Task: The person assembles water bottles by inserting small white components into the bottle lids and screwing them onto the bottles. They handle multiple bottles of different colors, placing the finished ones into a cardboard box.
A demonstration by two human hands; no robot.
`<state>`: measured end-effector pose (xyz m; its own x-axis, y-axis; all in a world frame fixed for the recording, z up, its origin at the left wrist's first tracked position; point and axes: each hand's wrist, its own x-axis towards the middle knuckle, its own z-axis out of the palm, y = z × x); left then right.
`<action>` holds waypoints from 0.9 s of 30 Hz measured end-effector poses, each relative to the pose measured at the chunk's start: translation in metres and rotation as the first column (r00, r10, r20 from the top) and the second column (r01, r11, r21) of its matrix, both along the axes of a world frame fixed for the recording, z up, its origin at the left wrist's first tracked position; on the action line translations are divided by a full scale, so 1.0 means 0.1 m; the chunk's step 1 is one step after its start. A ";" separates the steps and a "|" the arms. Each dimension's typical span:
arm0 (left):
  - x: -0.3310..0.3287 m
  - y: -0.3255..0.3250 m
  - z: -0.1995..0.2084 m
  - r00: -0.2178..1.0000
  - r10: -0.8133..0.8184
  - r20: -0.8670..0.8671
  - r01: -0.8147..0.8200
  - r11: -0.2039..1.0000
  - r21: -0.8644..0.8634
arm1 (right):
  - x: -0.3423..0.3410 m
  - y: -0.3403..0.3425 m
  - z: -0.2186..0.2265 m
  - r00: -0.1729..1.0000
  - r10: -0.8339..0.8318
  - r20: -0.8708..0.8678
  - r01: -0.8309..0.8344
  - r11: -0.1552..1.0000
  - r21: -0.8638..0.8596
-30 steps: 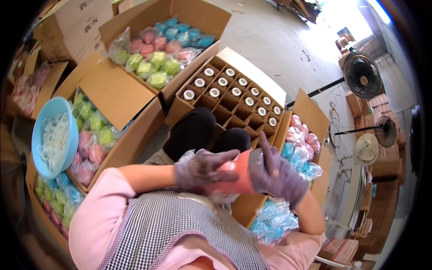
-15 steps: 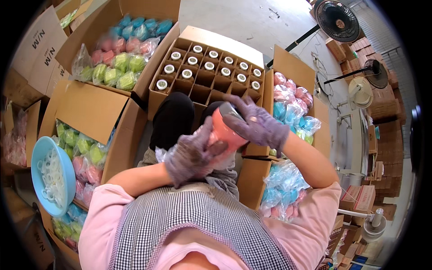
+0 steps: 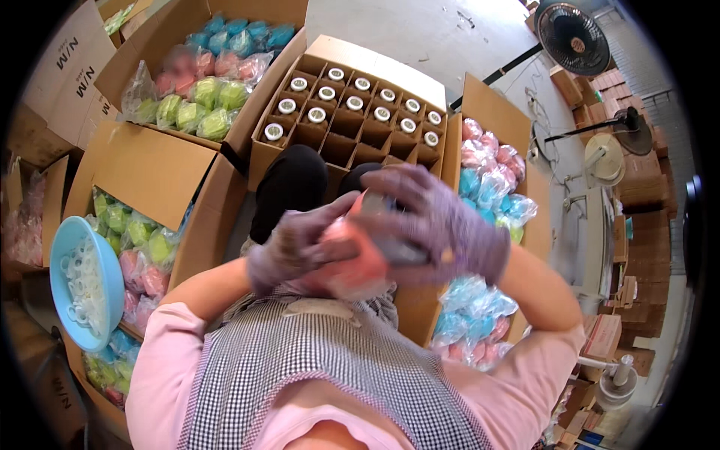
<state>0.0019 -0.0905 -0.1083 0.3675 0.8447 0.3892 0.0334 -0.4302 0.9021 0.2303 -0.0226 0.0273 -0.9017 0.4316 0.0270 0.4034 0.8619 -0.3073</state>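
Observation:
A coral-pink container (image 3: 351, 262) with a dark grey end is held between my two gloved hands, above my lap. My left hand (image 3: 294, 246), in a purple-grey glove, wraps round its pink body. My right hand (image 3: 444, 225), gloved alike and blurred by motion, grips the dark end, its fingers spread over it. Clear plastic film seems to cling to the lower pink part. Beyond my knees stands a divided carton (image 3: 259, 159) holding several white-capped bottles (image 3: 316, 115); some cells near me hold no bottle.
A blue basin (image 3: 118, 300) of clear plastic rings sits at left on an open carton. Open cartons on both sides hold bagged green, pink and blue pieces (image 3: 214, 124). A standing fan (image 3: 574, 37) and stacked boxes (image 3: 645, 247) are at far right.
Both hands have come nearer my body with the pink container, which is now more level. My right hand covers more of its dark end. The view has shifted slightly.

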 end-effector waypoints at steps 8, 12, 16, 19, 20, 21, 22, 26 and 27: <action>-0.03 0.13 -0.08 0.982 -0.102 0.161 0.103 0.995 0.000 | -0.01 -0.06 0.19 0.999 -0.037 0.003 0.036 0.982 -0.184; 0.18 0.00 -0.19 0.950 0.261 -0.173 -0.251 0.965 0.081 | -0.06 0.18 -0.24 0.950 0.255 0.181 -0.301 0.902 0.308; -0.14 -0.02 -0.03 0.993 -0.011 0.120 0.017 0.999 -0.048 | -0.19 -0.10 0.08 0.997 -0.048 0.057 0.052 0.996 -0.071; -0.11 -0.08 -0.09 0.999 0.031 0.012 -0.027 0.960 -0.280 | -0.16 -0.12 -0.16 0.996 -0.083 -0.018 0.079 0.985 -0.156; -0.08 -0.08 -0.12 0.997 0.063 -0.038 -0.071 0.948 -0.310 | -0.19 -0.07 -0.18 0.992 -0.129 -0.016 0.123 0.973 -0.194; -0.07 -0.06 -0.15 0.997 0.061 0.044 -0.043 0.940 -0.339 | -0.23 -0.16 -0.19 0.973 -0.229 0.011 0.227 0.953 -0.201; -0.06 -0.05 -0.15 0.990 0.058 0.126 -0.008 0.931 -0.366 | -0.22 -0.15 -0.11 0.974 -0.227 0.012 0.225 0.953 -0.202; -0.18 0.12 0.10 0.951 -0.149 0.272 0.232 0.924 -0.305 | -0.13 0.15 0.11 0.957 0.055 -0.285 -0.124 0.965 -0.231; -0.28 0.20 0.09 0.933 -0.179 0.312 0.293 0.882 -0.369 | -0.14 0.21 0.22 0.938 0.257 -0.231 -0.265 0.964 -0.006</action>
<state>-0.0266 -0.0706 -0.0988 0.5085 0.8490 0.1436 -0.2837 0.0077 0.9589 0.2164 -0.0012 0.0492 -0.9547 0.1862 0.2322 0.0817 0.9141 -0.3972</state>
